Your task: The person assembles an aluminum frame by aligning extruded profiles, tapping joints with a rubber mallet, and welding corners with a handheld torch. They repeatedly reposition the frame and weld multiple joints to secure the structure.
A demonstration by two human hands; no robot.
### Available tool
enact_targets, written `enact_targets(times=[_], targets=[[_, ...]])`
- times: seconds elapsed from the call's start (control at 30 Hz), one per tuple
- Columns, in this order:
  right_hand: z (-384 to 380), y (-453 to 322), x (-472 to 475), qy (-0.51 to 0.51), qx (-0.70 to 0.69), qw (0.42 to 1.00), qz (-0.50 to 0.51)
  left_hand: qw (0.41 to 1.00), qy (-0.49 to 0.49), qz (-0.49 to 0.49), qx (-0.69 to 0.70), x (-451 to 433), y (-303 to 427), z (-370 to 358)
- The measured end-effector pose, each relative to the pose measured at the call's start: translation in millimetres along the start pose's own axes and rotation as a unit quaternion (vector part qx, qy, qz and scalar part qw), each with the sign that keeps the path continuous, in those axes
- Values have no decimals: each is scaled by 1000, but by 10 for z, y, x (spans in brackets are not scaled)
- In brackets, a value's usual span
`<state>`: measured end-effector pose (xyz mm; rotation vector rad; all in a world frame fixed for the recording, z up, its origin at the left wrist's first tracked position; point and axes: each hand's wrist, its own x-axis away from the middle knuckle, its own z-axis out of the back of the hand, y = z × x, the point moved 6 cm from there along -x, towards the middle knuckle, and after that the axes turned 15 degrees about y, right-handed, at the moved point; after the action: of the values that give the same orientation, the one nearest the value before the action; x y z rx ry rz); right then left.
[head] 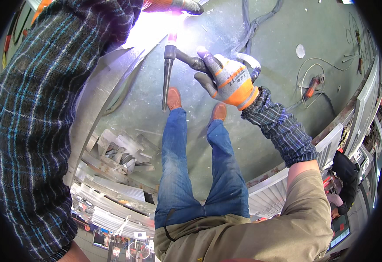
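Observation:
My right hand (232,77), in a grey and orange work glove, grips the handle of a TIG welding torch (169,54). The torch's long black back cap points down toward my feet, and its pink nozzle end faces a white glare. Close above that glare is my left hand (178,5), also gloved, cut by the top edge of the picture. Whether it holds anything is hidden. A sheet-metal workpiece (107,82) runs beneath my left forearm, its upper part lost in the bright light. From the torch handle a sleeved cable (248,59) loops behind my right hand.
Metal offcuts (125,150) are heaped on the floor at left. Hoses (248,29) cross the floor at the top. To the right lie a red-handled power tool (312,87) and its looped cord. A person (346,180) bends beyond metal panels (366,98).

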<state>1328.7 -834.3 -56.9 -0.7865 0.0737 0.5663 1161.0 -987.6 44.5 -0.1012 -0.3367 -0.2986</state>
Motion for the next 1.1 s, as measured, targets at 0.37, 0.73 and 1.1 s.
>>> enact_targets(times=[0.37,0.73,1.1], targets=[[-26,31,28,20,-25,999,42,1000,3,5,-5,4,16,3],[79,-201,181,-84,-61,994,-32,999,24,11,-22,-27,-55,-90],[184,-593,961,-62,-42,981,-178,980,189,43,38,855,-333,-724]])
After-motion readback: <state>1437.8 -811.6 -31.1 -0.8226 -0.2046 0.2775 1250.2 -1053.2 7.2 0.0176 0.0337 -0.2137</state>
